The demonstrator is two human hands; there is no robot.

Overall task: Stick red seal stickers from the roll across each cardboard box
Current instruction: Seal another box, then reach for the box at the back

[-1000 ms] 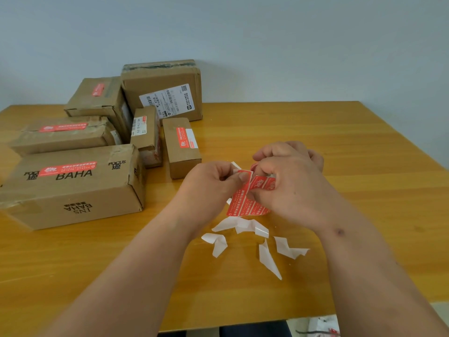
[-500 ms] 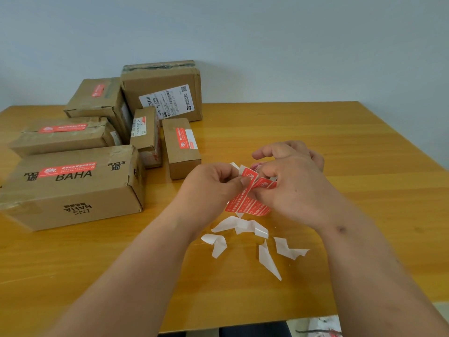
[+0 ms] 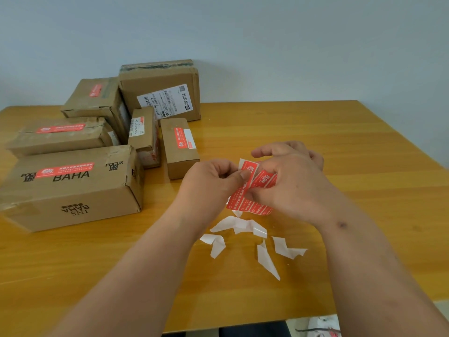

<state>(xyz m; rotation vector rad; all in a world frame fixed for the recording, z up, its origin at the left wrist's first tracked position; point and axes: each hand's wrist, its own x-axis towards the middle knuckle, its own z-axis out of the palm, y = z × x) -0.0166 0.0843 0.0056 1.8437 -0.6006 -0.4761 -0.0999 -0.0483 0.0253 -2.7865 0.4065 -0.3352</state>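
Six cardboard boxes (image 3: 73,188) are sitting grouped on the left of the wooden table (image 3: 315,132), five of them showing a red seal on top. Both hands are meeting above the table's middle: the left hand (image 3: 209,183) is pinching the raised end of one red sticker (image 3: 247,166) between thumb and forefinger, while the right hand (image 3: 291,186) is curling around the strip of stickers (image 3: 250,205), probably part of the roll, though the fingers are hiding most of it. Several white backing scraps (image 3: 240,224) are lying just below the hands.
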